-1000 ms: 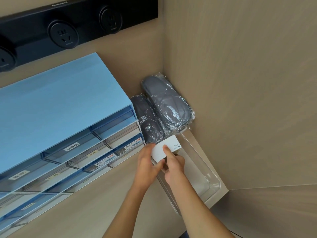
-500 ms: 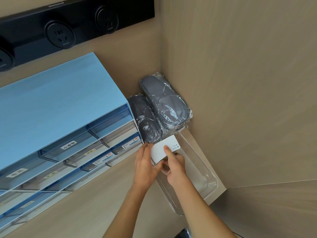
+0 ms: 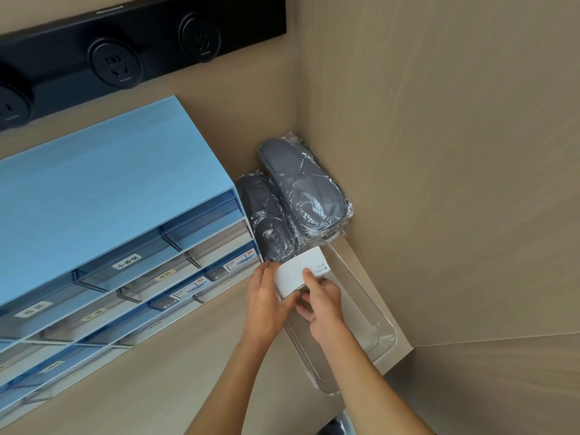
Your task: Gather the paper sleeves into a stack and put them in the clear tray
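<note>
From the head camera we see the stack of paper sleeves (image 3: 300, 271): flat, white, matte, squared at the edges, small print at one corner. Our left hand (image 3: 266, 299) and right hand (image 3: 323, 304) pinch it from opposite sides, fingers closed on it, over the far end of the clear tray (image 3: 370, 312), a glossy, round-cornered plastic trough. Just beyond lie grey slippers (image 3: 301, 189) in crinkled film.
</note>
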